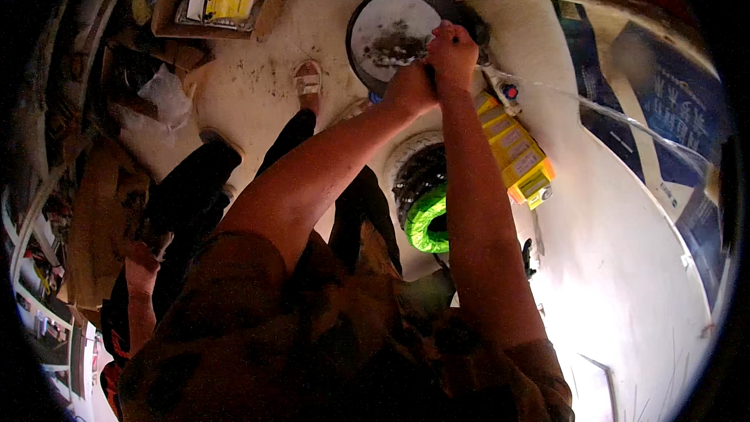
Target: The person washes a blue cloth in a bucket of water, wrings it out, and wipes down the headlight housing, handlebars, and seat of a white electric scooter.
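Note:
My left hand [412, 87] and my right hand [453, 55] meet above the right side of a round, dark-rimmed tub [362, 74]. Both are closed, their fingers curled tight. Something dark shows between them, but the hands hide most of it and I cannot make out what it is. Whitish, foamy-looking contents with dark specks fill the tub. Just right of my hands is a small red-and-blue knob [510, 91], with a clear hose [625, 119] running off to the right nearby.
Below my hands stand stacked tyres [412, 158] and a bright green ring-shaped bundle [426, 223]. Yellow boxes [516, 148] lie beside my right forearm. At upper left sits an open cardboard box [176, 12] with packages. Another person's hand [141, 268] is at left, near clear plastic [166, 98].

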`<state>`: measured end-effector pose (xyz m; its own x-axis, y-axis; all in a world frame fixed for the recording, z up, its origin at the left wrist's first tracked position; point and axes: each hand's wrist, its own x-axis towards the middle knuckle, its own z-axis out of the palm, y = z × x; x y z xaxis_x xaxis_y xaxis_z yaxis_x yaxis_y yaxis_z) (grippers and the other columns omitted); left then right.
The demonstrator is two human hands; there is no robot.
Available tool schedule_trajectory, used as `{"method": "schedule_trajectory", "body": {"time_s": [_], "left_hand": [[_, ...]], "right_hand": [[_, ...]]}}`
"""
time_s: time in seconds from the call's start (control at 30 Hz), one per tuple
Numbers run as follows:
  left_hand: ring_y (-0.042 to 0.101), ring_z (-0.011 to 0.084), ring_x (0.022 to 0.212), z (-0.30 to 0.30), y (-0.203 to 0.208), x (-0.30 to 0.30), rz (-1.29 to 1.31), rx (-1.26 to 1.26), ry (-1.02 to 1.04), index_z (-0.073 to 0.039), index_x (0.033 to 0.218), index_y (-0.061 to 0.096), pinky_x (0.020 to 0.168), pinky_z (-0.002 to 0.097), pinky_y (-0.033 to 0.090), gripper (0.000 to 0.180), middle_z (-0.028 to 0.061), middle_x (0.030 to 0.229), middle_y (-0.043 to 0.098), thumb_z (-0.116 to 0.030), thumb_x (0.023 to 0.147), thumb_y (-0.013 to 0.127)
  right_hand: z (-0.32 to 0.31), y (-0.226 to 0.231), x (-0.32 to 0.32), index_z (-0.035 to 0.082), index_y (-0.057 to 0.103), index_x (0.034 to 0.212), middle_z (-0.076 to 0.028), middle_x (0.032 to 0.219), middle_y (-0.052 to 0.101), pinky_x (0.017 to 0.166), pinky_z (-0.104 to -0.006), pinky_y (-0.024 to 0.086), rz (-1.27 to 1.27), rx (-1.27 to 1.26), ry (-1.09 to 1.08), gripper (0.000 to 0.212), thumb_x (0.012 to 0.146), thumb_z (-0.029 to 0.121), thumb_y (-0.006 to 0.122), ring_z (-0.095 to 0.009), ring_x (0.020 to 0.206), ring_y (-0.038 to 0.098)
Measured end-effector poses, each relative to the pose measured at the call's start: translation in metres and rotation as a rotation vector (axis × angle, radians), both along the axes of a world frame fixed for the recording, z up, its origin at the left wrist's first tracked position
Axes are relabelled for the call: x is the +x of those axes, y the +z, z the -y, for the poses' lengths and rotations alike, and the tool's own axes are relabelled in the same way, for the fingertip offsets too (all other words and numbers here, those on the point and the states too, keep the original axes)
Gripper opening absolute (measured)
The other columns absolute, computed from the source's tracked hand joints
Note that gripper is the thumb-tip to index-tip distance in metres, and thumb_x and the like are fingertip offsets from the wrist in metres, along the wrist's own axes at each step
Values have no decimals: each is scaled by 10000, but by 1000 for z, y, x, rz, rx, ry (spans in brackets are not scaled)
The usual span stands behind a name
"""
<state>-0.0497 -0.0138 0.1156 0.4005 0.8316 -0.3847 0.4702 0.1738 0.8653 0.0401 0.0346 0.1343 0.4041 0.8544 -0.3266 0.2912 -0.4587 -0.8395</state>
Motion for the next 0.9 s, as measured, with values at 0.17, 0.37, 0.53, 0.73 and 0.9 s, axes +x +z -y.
{"method": "schedule_trajectory", "body": {"time_s": [0.17,0.37,0.53,0.73,0.9], "left_hand": [[661,310,684,-23,7,-4,-94,-78,116,-28,827,623,602,449,519,366,153,715,651,-354,708,740],[537,117,451,-68,87,-44,187,-756,254,-91,774,612,341,238,352,230,52,660,632,-285,771,734],[587,125,644,-70,146,-91,327,-770,115,-160,989,600,516,286,432,352,30,828,660,-380,768,764],[579,124,626,-47,205,-136,322,-760,126,-158,1050,562,480,257,421,387,26,827,653,-374,790,749],[572,116,589,-43,238,-152,344,-764,145,-130,1020,567,443,251,419,324,33,811,642,-334,827,729]], "right_hand": [[-15,45,-7,-9,578,1098,-164,855,633,689,-413,504,5,-99,0,385,917,331,584,-299,753,625],[43,150,26,31,560,1229,-201,1171,598,903,-415,464,618,39,520,456,849,259,671,-366,1051,588],[66,303,49,65,638,1093,-146,1031,656,782,-374,522,521,66,413,275,831,146,655,-303,905,659],[50,484,41,63,679,990,-100,961,685,727,-322,533,794,542,406,213,796,-20,654,-226,836,679],[12,621,60,66,629,1147,-133,1181,624,895,-353,543,1601,977,494,307,855,-27,613,-283,1111,606]]}}
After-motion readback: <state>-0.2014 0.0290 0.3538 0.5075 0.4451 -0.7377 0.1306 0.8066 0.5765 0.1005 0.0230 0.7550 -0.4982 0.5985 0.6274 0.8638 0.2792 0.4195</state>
